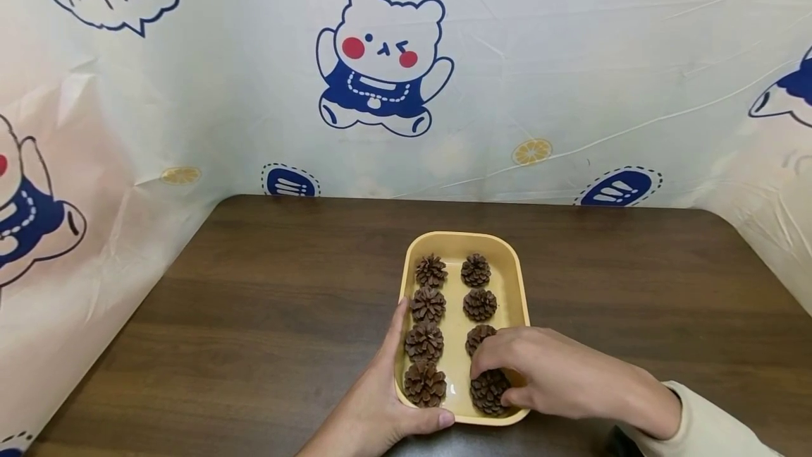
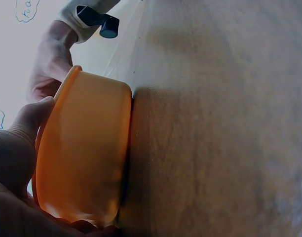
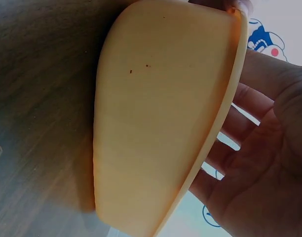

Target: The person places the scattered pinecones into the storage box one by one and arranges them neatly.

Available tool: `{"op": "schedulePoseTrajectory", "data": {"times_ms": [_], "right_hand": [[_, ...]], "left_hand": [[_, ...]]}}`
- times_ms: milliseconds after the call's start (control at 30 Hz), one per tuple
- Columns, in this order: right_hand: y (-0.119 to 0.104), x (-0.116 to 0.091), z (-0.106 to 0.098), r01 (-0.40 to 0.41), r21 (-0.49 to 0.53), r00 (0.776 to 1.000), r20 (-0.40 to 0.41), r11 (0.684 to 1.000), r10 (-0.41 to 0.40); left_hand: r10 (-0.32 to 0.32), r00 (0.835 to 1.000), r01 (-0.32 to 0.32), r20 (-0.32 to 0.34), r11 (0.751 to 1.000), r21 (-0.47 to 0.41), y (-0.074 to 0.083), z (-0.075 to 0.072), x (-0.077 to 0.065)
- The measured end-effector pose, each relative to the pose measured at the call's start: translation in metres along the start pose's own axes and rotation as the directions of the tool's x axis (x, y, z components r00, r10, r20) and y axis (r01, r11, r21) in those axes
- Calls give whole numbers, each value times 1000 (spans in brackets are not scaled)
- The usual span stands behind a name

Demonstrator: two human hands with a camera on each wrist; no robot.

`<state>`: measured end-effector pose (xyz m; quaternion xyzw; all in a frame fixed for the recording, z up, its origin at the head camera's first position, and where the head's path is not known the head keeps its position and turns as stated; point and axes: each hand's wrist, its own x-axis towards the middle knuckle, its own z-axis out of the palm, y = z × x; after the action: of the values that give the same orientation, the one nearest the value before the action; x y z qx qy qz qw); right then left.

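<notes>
A yellow rectangular tub [image 1: 465,415] with rounded corners stands on the table and holds several brown pine cones in two columns. My left hand [image 1: 387,400] grips the tub's near left corner, thumb along the near rim and fingers against the left side. Its thumb also shows at the rim in the left wrist view. Reaching in over the right rim, my right hand [image 1: 558,372] has thumb and fingers around the nearest pine cone [image 1: 487,393] of the right column. Just behind, another pine cone [image 1: 478,337] is partly covered by that hand. The right wrist view shows the tub's outer wall [image 3: 156,108], hiding the fingertips.
The tub rests on a dark brown wooden table [image 1: 266,316]. A pale printed sheet [image 1: 254,76] with bear drawings hangs behind the table and along its sides. A small black object [image 1: 622,441] shows by the right sleeve [image 1: 704,422].
</notes>
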<state>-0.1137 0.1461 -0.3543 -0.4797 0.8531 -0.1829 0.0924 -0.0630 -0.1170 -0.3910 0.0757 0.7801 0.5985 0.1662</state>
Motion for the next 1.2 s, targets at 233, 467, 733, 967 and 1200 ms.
{"op": "schedulePoseTrajectory", "data": {"times_ms": [233, 467, 733, 967, 1200], "right_hand": [[0, 2, -1, -13, 1, 999, 33, 1000, 13], [0, 2, -3, -7, 3, 999, 38, 1000, 7], [1, 2, -2, -5, -19, 999, 35, 1000, 5], [2, 2, -2, 4, -19, 1000, 21, 1000, -3], [2, 0, -3, -7, -14, 1000, 19, 1000, 7]], "left_hand": [[-16, 1000, 16, -10, 999, 30, 0, 0, 0], [-14, 1000, 14, -15, 1000, 28, 1, 0, 0], [-19, 1000, 19, -15, 999, 30, 1, 0, -1], [-25, 999, 26, -19, 999, 42, 1, 0, -1], [-28, 999, 28, -16, 999, 34, 1, 0, 0]]}}
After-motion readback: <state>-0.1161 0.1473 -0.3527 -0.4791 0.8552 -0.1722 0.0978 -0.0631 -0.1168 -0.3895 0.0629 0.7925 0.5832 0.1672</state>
